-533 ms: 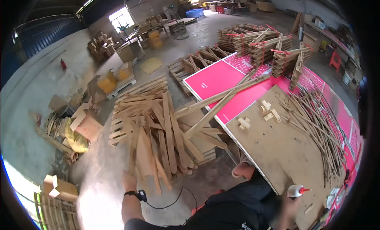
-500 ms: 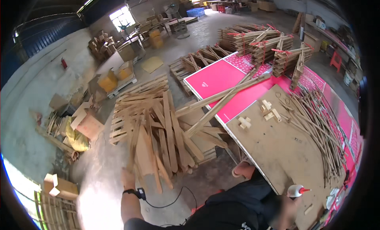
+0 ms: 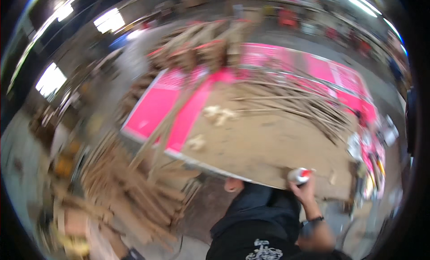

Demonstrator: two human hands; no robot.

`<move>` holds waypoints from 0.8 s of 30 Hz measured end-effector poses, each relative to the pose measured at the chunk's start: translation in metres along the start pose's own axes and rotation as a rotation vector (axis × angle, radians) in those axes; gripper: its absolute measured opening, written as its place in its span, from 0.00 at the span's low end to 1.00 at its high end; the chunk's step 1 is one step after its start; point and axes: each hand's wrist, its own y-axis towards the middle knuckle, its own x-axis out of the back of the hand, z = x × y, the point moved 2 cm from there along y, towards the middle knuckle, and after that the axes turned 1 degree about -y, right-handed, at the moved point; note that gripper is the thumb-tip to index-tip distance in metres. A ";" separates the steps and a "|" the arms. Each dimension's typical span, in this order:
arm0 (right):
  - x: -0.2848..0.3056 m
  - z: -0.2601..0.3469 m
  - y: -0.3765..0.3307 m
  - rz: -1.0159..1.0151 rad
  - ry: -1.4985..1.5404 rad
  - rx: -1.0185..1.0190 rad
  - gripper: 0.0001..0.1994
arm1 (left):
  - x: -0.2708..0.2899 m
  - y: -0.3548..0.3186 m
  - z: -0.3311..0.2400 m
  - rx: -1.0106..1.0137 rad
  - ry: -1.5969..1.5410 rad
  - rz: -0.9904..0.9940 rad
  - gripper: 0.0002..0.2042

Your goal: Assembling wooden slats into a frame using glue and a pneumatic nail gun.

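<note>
At the lower right, my right hand is closed on a white squeeze bottle with a red tip, at the near edge of a brown board on the table. My left hand is low at the left, beside a heap of long wooden slats. Motion smears its fingers, so whether it grips a slat is unclear. Small pale wooden pieces joined crosswise lie on the board, with a similar cross-shaped piece nearer to me.
Thin sticks spread over the board's far side. Bundles of wood tied with red stand on the pink tabletop. Two long slats bridge the table and heap. Tools lie at the right end; a red stool stands beyond.
The view has swung right, blurring the picture. My right hand now shows at the squeeze bottle, which stood on the board before. My left hand appears lower and farther left in view.
</note>
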 end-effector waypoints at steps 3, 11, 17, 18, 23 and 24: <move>0.022 0.018 0.011 0.109 -0.093 0.048 0.28 | -0.097 -0.084 -0.030 -0.170 0.054 0.170 0.34; 0.049 0.029 -0.012 0.068 -0.063 -0.076 0.28 | -0.305 -0.297 -0.015 -0.728 0.255 0.742 0.29; 0.051 0.027 -0.006 0.240 0.015 -0.038 0.32 | -0.387 -0.537 0.045 0.297 -0.356 1.415 0.12; 0.054 0.027 -0.003 0.233 0.013 -0.045 0.32 | -0.390 -0.561 0.061 0.303 -0.371 1.545 0.11; 0.079 0.015 -0.002 0.218 0.353 -0.179 0.42 | -0.392 -0.661 0.097 0.416 -0.244 1.756 0.11; 0.085 0.006 -0.004 0.110 0.607 -0.323 0.43 | -0.394 -0.678 0.100 0.422 -0.240 1.761 0.11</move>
